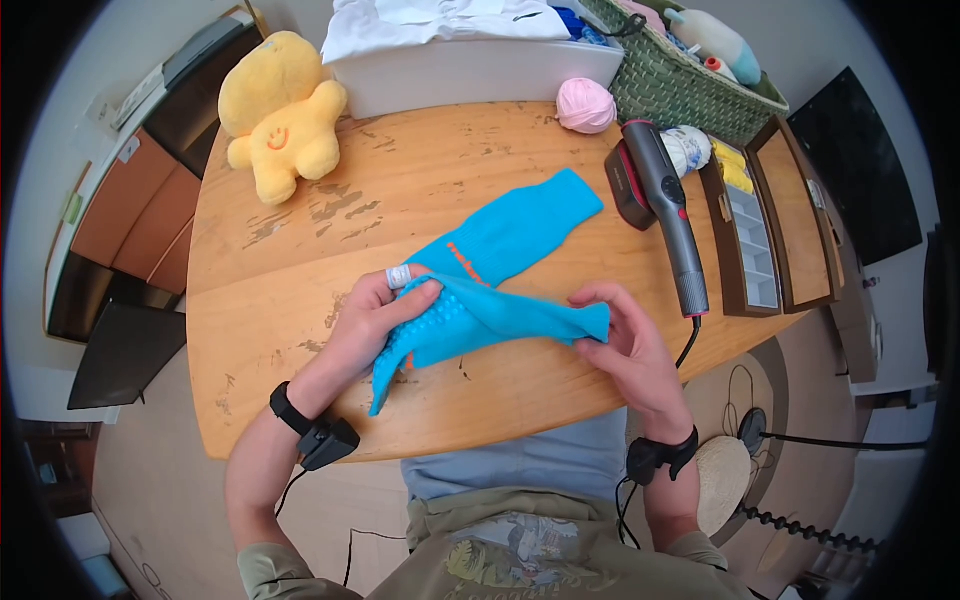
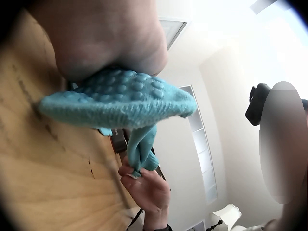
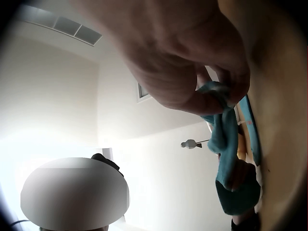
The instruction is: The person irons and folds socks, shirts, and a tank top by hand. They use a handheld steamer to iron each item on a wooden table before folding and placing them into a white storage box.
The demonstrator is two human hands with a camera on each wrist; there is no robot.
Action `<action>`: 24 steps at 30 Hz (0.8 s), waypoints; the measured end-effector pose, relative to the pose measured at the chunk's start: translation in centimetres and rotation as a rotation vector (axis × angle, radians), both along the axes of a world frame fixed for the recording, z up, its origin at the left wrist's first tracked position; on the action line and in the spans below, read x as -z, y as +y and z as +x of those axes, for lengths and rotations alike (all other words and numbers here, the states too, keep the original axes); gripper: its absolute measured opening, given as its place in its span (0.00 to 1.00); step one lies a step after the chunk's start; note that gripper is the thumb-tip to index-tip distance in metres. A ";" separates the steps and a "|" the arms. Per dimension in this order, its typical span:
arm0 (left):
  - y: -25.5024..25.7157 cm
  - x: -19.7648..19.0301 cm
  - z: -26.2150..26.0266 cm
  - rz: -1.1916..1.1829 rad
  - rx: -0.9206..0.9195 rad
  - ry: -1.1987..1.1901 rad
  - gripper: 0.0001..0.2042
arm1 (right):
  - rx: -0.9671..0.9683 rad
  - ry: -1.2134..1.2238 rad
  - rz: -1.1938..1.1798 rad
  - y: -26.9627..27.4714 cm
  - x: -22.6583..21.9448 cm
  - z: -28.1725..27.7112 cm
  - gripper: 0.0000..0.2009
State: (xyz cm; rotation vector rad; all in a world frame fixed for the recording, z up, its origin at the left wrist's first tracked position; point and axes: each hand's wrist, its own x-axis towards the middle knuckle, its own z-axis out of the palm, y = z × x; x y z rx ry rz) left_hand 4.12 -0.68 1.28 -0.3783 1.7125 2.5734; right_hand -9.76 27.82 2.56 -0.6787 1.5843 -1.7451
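A bright blue knitted sock (image 1: 470, 325) with raised rubbery dots is stretched between both hands, above the table's near half. The left hand (image 1: 362, 325) grips its dotted end, thumb on top and the other fingers mostly hidden behind the fabric. At the other end, the right hand (image 1: 640, 355) pinches the narrow tip between thumb and fingers, as the right wrist view also shows. A small white printed tag (image 1: 398, 277) shows at the left fingers. Just beyond the held sock lies a second blue sock (image 1: 530, 225) with orange lettering, flat on the table, partly covered by it.
A grey handheld steamer (image 1: 660, 190) with a cord stands at the right, beside an open compartment box (image 1: 750, 240). Along the back are a yellow plush toy (image 1: 285, 120), a white bin (image 1: 460, 80) of clothes, pink yarn (image 1: 586, 106) and a green woven basket (image 1: 680, 85).
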 end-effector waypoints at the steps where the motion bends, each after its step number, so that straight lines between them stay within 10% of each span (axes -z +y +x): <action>1: -0.1 0.0 0.0 0.011 0.009 -0.003 0.11 | -0.033 -0.004 0.039 0.2 -0.1 -0.1 0.15; 6: 0.3 1.0 -0.3 -0.086 -0.102 0.001 0.11 | -0.012 -0.111 0.266 1.0 -0.7 -0.6 0.09; 12: 0.7 0.3 -0.1 -0.066 -0.037 0.036 0.10 | 0.258 -0.232 0.003 0.6 -0.2 -0.6 0.12; 24: 0.1 1.0 0.1 -0.108 -0.156 0.070 0.11 | -0.019 -0.037 0.336 0.7 -0.1 -0.6 0.15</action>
